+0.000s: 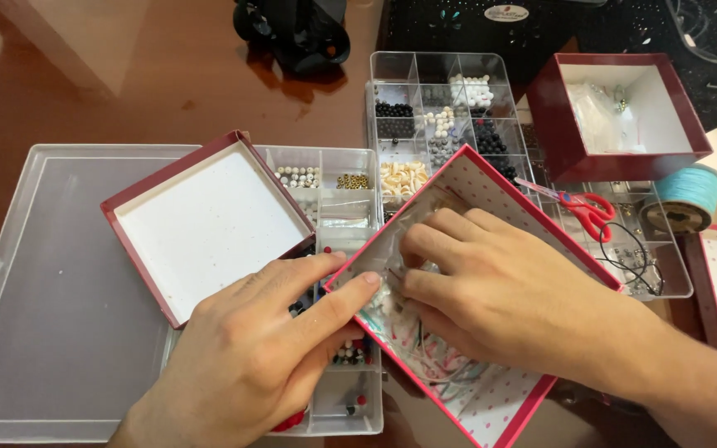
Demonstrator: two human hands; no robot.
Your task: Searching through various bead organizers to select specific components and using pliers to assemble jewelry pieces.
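Note:
My left hand [271, 348] grips the near-left rim of a pink box with a white dotted lining [491, 178], thumb pressed on the edge. My right hand [491, 286] reaches inside that box, fingers curled over small clear plastic bags and cords [425, 357] lying in it. The box rests tilted on top of a clear bead organiser [350, 178] holding white, gold and dark beads.
A dark red box lid with white inside [201, 220] lies to the left on the organiser's open clear lid [51, 290]. A second bead organiser [441, 99], another dark red box [624, 108], red scissors [582, 207] and a teal thread spool [686, 195] sit behind and right.

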